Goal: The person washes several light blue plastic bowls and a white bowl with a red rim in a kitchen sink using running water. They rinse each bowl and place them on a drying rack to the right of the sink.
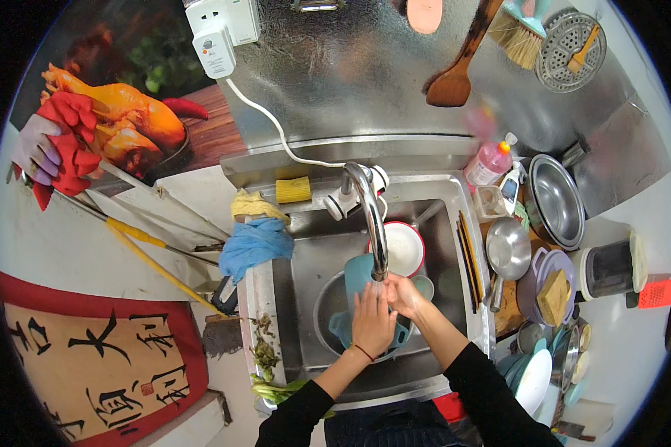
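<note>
My hands are together under the curved chrome faucet [376,223] of a stainless steel sink [313,262]. My left hand [372,324] has its fingers spread beneath the spout, its back towards me, with nothing seen in it. Close by on the right, my right hand [403,296] has bent fingers at the spout; whether they hold anything is hidden. Below them, a metal basin [323,304] stands in the sink with teal ware [358,271] in it, partly covered by my left hand. Behind sit a red-rimmed white bowl [405,246] and a small cup [425,286].
Wilted greens [265,357] lie on the sink's left rim, below a blue cloth [257,246]. A yellow sponge [293,190] rests at the back. Chopsticks [469,262] lie along the right rim. Beyond are a metal ladle [508,248], a lilac pot [531,285] and stacked bowls [531,369].
</note>
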A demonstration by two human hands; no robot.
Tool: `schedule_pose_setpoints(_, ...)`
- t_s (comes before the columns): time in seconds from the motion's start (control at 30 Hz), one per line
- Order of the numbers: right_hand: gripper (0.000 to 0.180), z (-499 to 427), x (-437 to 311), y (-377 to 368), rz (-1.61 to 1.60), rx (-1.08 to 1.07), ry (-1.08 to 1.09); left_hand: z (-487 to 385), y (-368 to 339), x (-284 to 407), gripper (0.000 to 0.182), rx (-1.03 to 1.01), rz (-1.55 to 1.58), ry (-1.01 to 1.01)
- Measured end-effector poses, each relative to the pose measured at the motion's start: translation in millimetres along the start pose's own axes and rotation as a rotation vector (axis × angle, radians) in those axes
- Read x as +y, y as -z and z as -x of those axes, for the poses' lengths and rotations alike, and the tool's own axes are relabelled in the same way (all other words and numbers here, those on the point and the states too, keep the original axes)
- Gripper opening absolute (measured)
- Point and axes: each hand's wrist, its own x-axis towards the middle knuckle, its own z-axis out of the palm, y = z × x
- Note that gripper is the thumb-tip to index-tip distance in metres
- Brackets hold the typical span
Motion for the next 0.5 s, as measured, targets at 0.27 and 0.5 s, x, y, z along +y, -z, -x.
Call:
schedule_pose_setpoints(0.27,0.027,16,-16,-1,0.357,0.094,0.145,-51,20,-45,0.049,0.105,-0.086,0.307)
schedule_pose_setpoints(0.5,0.030,46,1,-13,0.645,-0.015,0.061,-57,-19,-64,0.048,-0.152,0.066,0.150)
